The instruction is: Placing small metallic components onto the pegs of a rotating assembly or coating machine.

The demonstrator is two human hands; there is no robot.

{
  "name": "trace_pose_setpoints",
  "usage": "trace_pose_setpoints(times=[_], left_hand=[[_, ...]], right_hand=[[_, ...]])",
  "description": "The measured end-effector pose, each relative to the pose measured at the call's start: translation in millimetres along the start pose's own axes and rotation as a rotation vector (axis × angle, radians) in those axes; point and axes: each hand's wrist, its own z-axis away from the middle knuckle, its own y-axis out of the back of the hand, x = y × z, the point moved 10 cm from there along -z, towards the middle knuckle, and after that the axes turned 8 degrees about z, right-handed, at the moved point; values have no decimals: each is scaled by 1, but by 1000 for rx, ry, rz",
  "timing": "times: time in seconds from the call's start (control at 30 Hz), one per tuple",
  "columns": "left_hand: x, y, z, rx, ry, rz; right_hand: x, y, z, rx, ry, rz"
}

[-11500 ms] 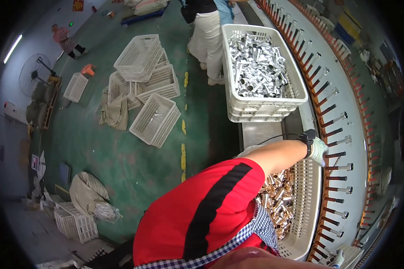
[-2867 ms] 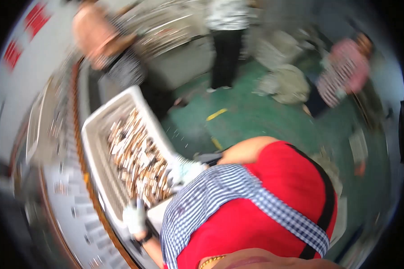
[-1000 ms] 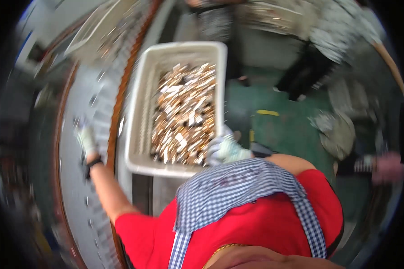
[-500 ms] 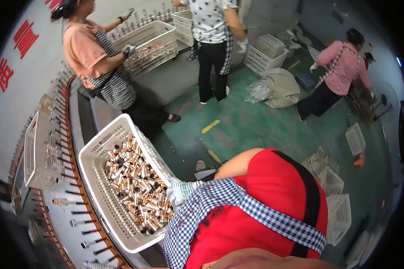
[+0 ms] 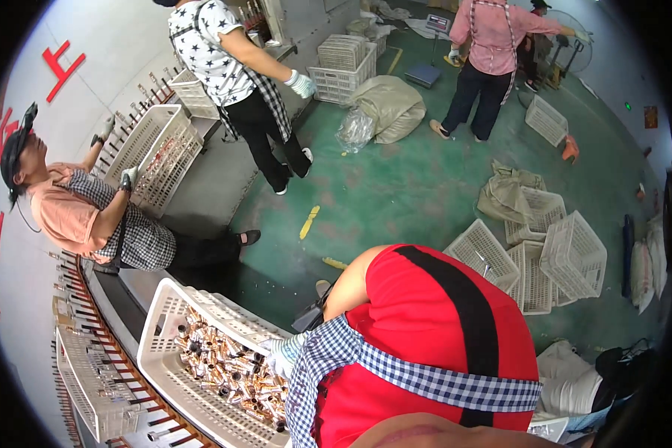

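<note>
- Spreading across most of the view, a green-painted workshop floor (image 5: 418,187) carries stacked white plastic baskets (image 5: 545,257), loose sacks (image 5: 392,104) and a clear plastic bag, with a pale wall at the left edge.
- Along that wall runs a conveyor line (image 5: 97,351) fitted with rows of upright pins, curving down toward the lower left corner.
- Other people are at work nearby: one in a salmon top and checked apron handles a second white basket (image 5: 157,157) at the line, one in a star-patterned shirt stands beside it, and one in a pink top stands well apart near the far wall.
- A white plastic crate (image 5: 164,328) filled with short copper-coloured metal tubes (image 5: 224,366) sits beside the conveyor line, just in front of the person wearing the camera.
- That person's gloved hand (image 5: 281,355) reaches into the crate's near side, resting on the heap of tubes; which of the two hands it is, and whether its fingers are spread or closed on a tube, cannot be told, since a red shirt and checked apron cover the arm.
- No second hand of the wearer shows.
</note>
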Motion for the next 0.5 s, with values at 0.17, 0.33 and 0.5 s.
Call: trace_pose_setpoints(times=[0.17,0.33,0.5], left_hand=[[30,-34,-3,-26,394,281],[17,-57,33,-60,901,624],[-9,-21,57,-160,800,630]], right_hand=[[-9,15,-10,-22,-52,40],[-16,40,-24,-25,-106,75],[-9,77,-35,13,-196,88]])
